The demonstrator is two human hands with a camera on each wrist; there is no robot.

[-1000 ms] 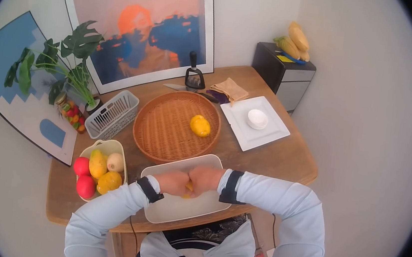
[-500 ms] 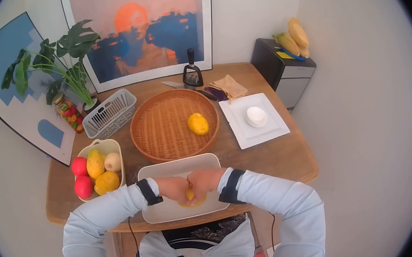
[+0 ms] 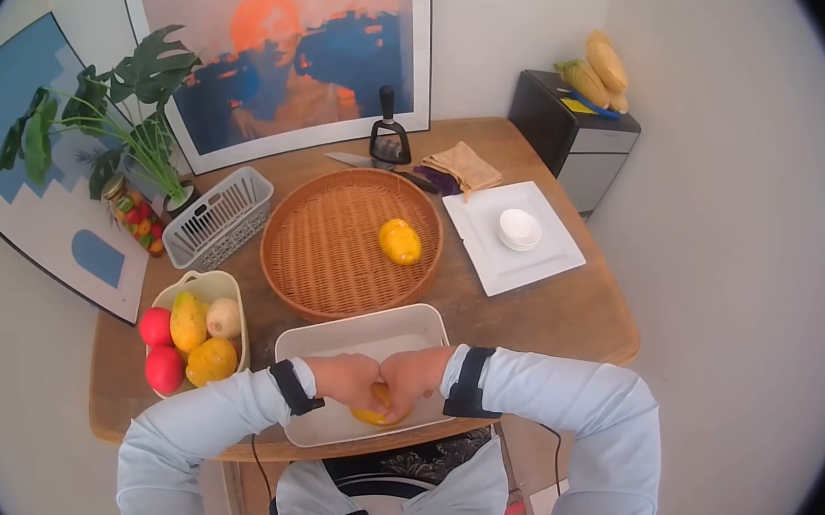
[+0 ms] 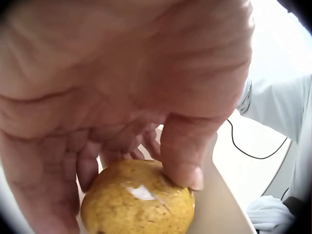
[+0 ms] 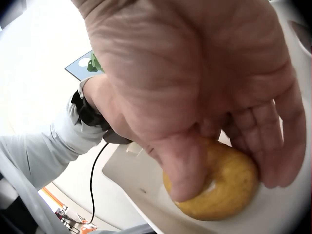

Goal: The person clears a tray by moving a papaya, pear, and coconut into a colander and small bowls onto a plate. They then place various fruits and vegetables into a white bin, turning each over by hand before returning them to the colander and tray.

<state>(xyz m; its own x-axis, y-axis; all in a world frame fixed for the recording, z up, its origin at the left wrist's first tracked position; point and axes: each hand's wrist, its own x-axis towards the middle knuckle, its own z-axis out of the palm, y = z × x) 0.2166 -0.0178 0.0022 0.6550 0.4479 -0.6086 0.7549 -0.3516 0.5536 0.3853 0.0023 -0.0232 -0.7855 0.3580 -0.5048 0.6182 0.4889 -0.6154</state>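
Produce (image 5: pixel 230 184), yellow and rounded, long axis uncertain, within the clasping grip of left hand (image 3: pixel 348 375) and right hand (image 3: pixel 414 372).

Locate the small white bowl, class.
In the head view, the small white bowl sits on the square white plate, on the right side of the table, right of the round wicker tray.

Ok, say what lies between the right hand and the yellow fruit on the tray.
In the head view, the far side of the white basin, then the near rim of the wicker tray, lie between the right hand and that fruit.
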